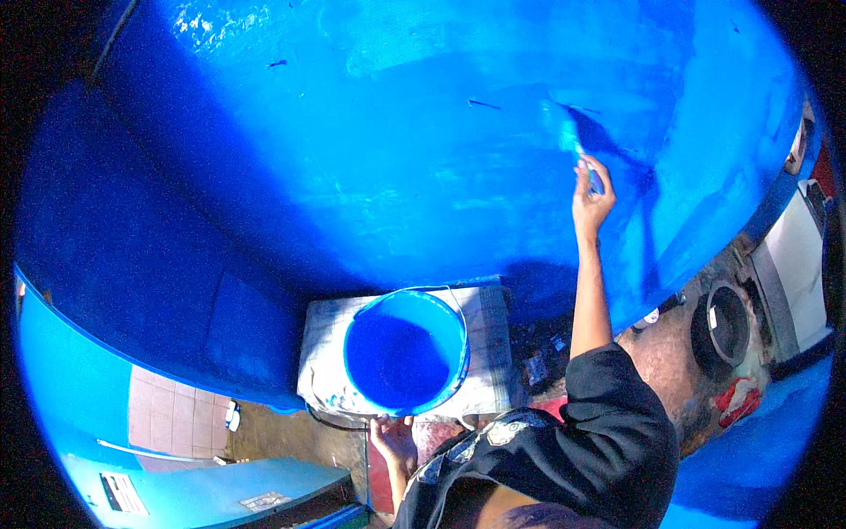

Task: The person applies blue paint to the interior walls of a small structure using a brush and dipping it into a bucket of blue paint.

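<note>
Raised to the wall (423, 167), my right hand (594, 201) pinches a paintbrush (571, 139) between thumb and fingers. The brush's head is blurred against the blue surface, and a dark shadow falls beside it. Below stands a light-blue bucket (463, 357) with deep-blue paint (397, 360) inside and a thin wire handle. At its near side, my left hand (396, 443) has its fingers up against the rim; the bucket's edge partly hides how they grip. A table with a pale cloth (322, 348) bears the bucket.
Two thin dark pieces, perhaps nails, stick out of the wall. On the floor at right are a round black tub (730, 324) and a red-and-white cloth (738, 401), near a white cabinet-like box (793, 273). A blue door-like panel (220, 494) stands at lower left.
</note>
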A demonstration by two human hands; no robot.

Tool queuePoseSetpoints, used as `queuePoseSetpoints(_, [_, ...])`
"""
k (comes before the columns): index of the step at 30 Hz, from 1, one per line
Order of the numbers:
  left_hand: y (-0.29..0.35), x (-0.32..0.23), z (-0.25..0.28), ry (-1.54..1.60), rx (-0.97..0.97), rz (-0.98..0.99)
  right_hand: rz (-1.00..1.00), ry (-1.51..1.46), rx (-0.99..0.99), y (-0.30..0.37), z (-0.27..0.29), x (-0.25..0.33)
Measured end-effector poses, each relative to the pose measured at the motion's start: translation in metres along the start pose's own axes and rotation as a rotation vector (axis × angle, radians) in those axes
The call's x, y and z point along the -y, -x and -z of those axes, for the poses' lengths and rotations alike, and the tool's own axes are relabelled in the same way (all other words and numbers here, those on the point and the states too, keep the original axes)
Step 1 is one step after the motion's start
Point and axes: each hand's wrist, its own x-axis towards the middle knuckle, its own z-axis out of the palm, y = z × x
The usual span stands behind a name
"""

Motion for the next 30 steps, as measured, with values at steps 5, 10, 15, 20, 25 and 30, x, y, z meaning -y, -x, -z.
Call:
queuePoseSetpoints(5, [0.017,0.006,-0.007,0.038,-0.051,0.016,0.093,0.296,-0.090,0.007,0.016,0.000])
queuePoseSetpoints(10, [0.024,0.010,-0.010,0.059,-0.019,-0.019,0.062,0.085,0.119,0.041,-0.035,0.034])
queuePoseSetpoints(15, [0.025,0.016,-0.007,0.016,0.016,-0.004,0.032,-0.206,0.384,0.068,-0.056,0.050])
queuePoseSetpoints(20, [0.028,0.018,-0.005,0.055,0.058,-0.016,-0.126,-0.151,0.166,0.047,-0.016,0.002])
queuePoseSetpoints(25, [0.039,0.021,-0.016,0.022,-0.044,-0.055,-0.190,0.101,-0.180,0.019,0.051,-0.034])
queuePoseSetpoints(30, [0.044,0.021,-0.021,0.036,0.029,-0.021,0.126,0.278,-0.051,0.019,0.036,-0.023])
